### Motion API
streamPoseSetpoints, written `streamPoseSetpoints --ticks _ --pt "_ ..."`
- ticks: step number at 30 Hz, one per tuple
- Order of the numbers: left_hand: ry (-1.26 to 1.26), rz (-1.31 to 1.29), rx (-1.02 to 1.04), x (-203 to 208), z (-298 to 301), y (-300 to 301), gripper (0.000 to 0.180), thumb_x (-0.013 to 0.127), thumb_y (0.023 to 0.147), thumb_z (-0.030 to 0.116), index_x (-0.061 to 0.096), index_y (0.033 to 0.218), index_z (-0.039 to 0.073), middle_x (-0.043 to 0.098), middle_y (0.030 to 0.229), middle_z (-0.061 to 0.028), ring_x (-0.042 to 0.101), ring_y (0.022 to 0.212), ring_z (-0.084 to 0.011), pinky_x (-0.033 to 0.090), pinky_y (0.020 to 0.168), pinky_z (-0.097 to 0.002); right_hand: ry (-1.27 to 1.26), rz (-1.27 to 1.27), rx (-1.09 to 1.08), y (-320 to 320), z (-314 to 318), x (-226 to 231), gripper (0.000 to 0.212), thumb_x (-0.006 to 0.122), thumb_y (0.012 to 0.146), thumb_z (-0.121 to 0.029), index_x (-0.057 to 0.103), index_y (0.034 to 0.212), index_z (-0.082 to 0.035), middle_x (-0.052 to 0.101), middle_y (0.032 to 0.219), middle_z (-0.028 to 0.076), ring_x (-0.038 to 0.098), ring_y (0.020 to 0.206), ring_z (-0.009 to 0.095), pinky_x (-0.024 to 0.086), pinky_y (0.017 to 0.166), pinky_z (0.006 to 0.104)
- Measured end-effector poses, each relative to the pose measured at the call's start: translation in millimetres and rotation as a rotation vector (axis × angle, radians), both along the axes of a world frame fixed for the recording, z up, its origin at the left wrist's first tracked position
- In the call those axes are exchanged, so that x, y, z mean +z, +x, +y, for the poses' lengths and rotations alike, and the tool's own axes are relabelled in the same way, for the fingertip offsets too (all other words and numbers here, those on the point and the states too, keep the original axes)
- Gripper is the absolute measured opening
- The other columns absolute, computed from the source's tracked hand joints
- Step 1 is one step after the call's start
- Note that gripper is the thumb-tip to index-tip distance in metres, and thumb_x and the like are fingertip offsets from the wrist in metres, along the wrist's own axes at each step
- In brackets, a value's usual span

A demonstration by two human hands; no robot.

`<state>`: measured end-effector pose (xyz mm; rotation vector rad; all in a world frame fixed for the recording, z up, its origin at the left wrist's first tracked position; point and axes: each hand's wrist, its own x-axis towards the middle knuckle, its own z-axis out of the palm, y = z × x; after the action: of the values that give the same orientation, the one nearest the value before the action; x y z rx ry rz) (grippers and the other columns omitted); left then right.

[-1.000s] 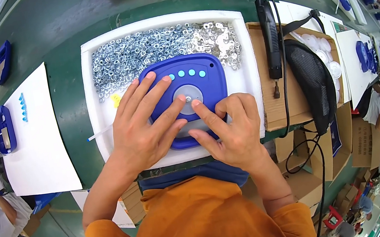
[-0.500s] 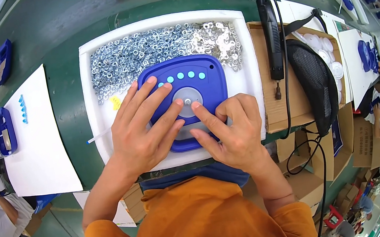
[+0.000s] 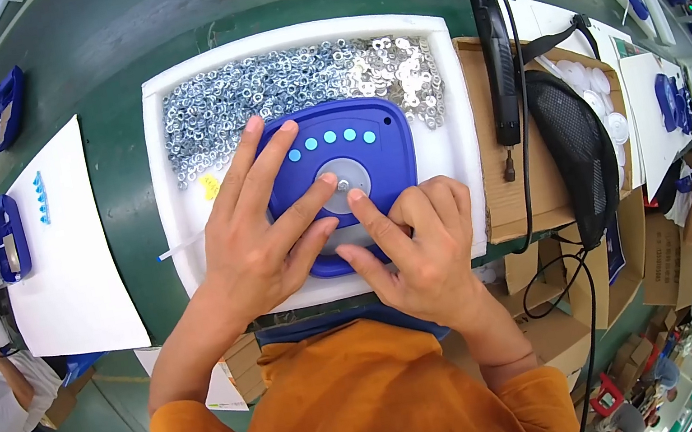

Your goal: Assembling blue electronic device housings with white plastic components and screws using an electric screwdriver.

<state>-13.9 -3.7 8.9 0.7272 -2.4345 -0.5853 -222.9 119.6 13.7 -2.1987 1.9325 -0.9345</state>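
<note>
A blue plastic housing (image 3: 388, 168) with a row of light-blue round buttons lies in the white foam tray (image 3: 160, 155). On its middle sits a clear round disc (image 3: 354, 171), and a small metal nut or washer (image 3: 344, 185) is at the disc's centre. My left hand (image 3: 261, 226) rests over the housing's left side, fingers spread, its index fingertip beside the metal piece. From the right, my right hand (image 3: 420, 245) reaches in with its index fingertip on the disc's lower edge. Its thumb is apart and its other fingers are curled.
Many metal nuts (image 3: 252, 94) and shiny washers (image 3: 408, 68) fill the tray's far part. To the right are a cardboard box (image 3: 503, 199) of white round parts (image 3: 597, 101), a black corded electric screwdriver (image 3: 498, 72) and a black mesh pouch (image 3: 573, 150). White sheet (image 3: 66, 263) lies left.
My left hand's fingers have spread wider, and its index finger has shifted slightly. My right thumb has moved a little left and nearer to me. The housing stays in place.
</note>
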Motion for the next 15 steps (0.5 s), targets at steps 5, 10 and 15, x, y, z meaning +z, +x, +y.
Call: streamPoseSetpoints --ticks 5,10,15 --pt "-0.011 -0.046 -0.038 -1.9 0.2 2.8 0.048 0.089 0.093 0.016 0.083 0.14 0.017 0.065 0.162 -0.0206 0.054 0.158 -0.0502 0.043 0.13 -0.0649 -0.054 -0.037 -0.039 -2.6 0.5 -11.2 0.044 0.091 0.09 -0.027 0.085 0.131 -0.011 0.048 0.086 0.001 0.049 0.083 0.025 0.042 0.084 0.0439" --pt "0.006 -0.048 -0.032 -1.0 2.2 3.6 0.045 0.088 0.093 0.015 0.084 0.138 0.014 0.067 0.159 -0.0205 0.056 0.156 -0.0494 0.041 0.131 -0.0665 -0.059 -0.04 -0.057 0.1 0.6 -9.8 0.042 0.091 0.09 -0.024 0.086 0.13 -0.012 0.047 0.085 0.0 0.049 0.082 0.024 0.042 0.082 0.0425" --pt "0.02 -0.038 -0.033 0.2 1.2 3.1 0.044 0.088 0.093 0.015 0.085 0.136 0.014 0.068 0.158 -0.0206 0.057 0.156 -0.0492 0.041 0.131 -0.0669 -0.042 -0.041 -0.052 -1.3 0.6 -9.1 0.043 0.092 0.089 -0.024 0.086 0.13 -0.012 0.046 0.085 0.0 0.049 0.082 0.024 0.042 0.082 0.0425"
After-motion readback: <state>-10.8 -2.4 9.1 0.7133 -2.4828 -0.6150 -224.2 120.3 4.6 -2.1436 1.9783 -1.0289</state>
